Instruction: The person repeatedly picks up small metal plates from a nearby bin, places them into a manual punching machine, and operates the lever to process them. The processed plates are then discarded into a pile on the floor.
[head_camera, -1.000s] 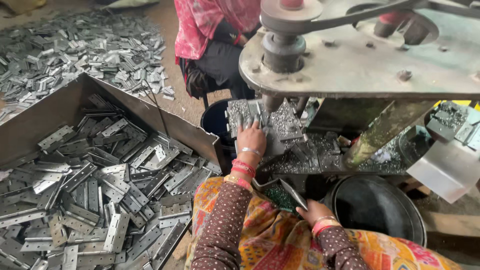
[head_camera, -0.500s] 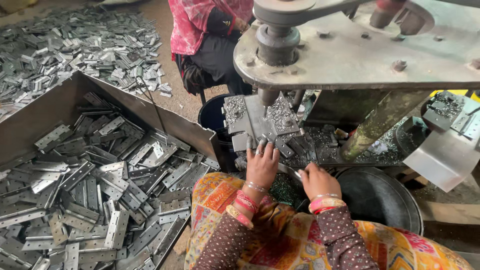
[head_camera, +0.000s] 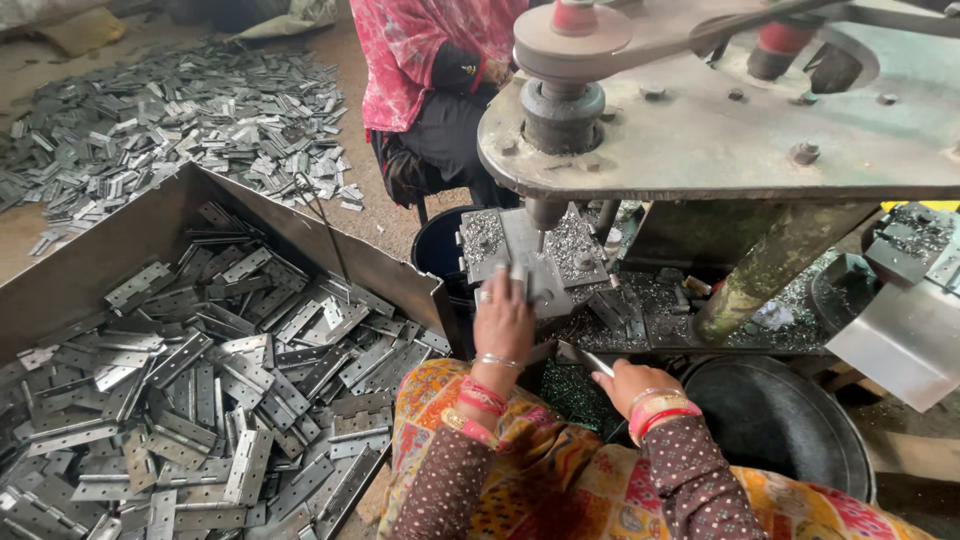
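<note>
We see left hand (head_camera: 503, 322) pressing a hinge plate (head_camera: 533, 281) flat on the drill platform (head_camera: 580, 250), just beyond its fingertips, under the bit. Right hand (head_camera: 625, 383) pinches another plate (head_camera: 584, 357), long axis pointing left.

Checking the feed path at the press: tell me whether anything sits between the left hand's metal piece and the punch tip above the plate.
Nothing visible blocks it. The left hand presses a metal piece flat on the work plate, right under the punch tip. Only metal chips lie on the plate beside it. The right hand holds a separate piece, lower down.
</note>
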